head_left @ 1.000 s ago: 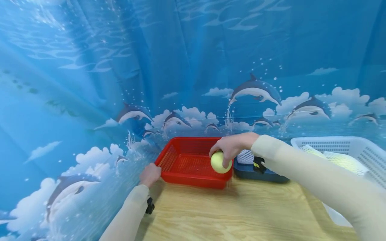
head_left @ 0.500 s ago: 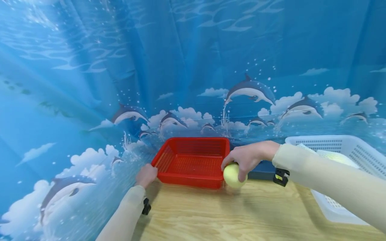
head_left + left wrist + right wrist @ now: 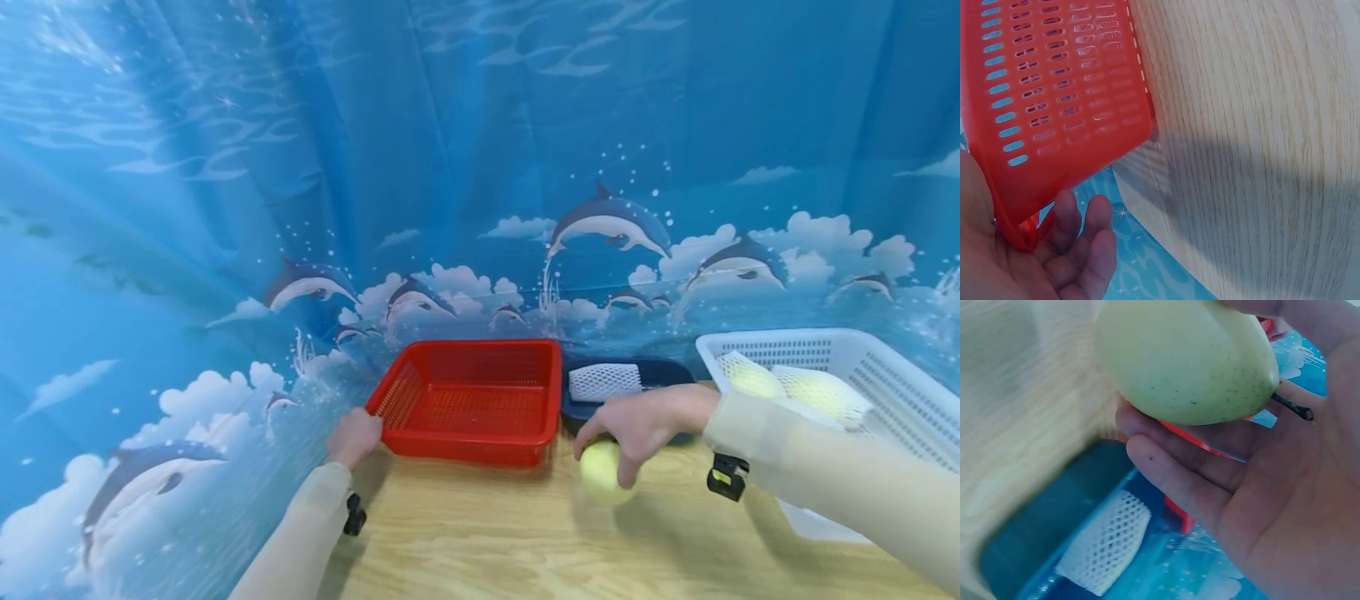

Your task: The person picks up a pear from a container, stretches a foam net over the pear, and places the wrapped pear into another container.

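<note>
A pale yellow-green pear (image 3: 603, 475) with a dark stem is held by its sides in my right hand (image 3: 647, 423), above the wooden table in front of the dark tray. The right wrist view shows the pear (image 3: 1185, 369) bare and speckled, with the thumb over it and fingers beneath. My left hand (image 3: 355, 437) grips the left end of a red plastic basket (image 3: 465, 447) by its rim. In the left wrist view the fingers (image 3: 1099, 250) curl under the rim of that slotted basket (image 3: 1079, 156). No fruit shows inside the basket.
A dark blue tray (image 3: 667, 372) holding a white foam net sleeve (image 3: 603, 382) stands right of the red basket. Farther right, a white basket (image 3: 780, 339) holds yellowish fruits in foam nets (image 3: 821, 396). A blue dolphin-print curtain (image 3: 480, 183) hangs behind the wooden table (image 3: 465, 533).
My right hand has carried the pear from over the red basket's right side to the right and nearer, uncovering the dark tray. The left hand keeps its hold on the rim.
</note>
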`<state>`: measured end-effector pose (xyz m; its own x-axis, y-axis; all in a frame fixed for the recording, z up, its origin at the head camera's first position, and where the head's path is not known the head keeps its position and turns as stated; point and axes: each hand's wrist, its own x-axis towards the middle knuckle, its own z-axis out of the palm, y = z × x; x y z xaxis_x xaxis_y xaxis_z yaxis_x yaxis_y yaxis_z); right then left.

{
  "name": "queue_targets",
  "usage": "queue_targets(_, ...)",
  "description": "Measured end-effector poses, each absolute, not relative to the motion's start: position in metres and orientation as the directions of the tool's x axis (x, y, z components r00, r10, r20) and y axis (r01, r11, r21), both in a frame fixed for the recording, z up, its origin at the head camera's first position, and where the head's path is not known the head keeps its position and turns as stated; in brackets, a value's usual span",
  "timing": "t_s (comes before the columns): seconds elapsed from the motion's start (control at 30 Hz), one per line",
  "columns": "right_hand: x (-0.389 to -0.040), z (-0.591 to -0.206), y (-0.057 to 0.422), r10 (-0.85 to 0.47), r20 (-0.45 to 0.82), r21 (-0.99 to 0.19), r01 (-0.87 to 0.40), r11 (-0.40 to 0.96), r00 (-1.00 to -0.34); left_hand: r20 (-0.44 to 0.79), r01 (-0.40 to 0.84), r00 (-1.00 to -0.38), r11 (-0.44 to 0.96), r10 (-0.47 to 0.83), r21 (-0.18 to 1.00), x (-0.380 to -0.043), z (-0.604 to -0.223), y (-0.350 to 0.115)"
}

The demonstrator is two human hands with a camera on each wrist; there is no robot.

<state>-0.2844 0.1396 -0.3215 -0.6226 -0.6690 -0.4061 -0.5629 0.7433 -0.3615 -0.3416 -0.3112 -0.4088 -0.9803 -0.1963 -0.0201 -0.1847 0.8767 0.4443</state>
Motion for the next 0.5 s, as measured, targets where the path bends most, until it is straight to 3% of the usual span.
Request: queue_targets(0.5,-0.281,-0.371,0.153,-0.647,-0.385,-0.335,-0.553,0.763,-0.658,-0.029,-0.194,-0.979,0.869,-0.203,0.455,-0.344,-0.410,-0.315)
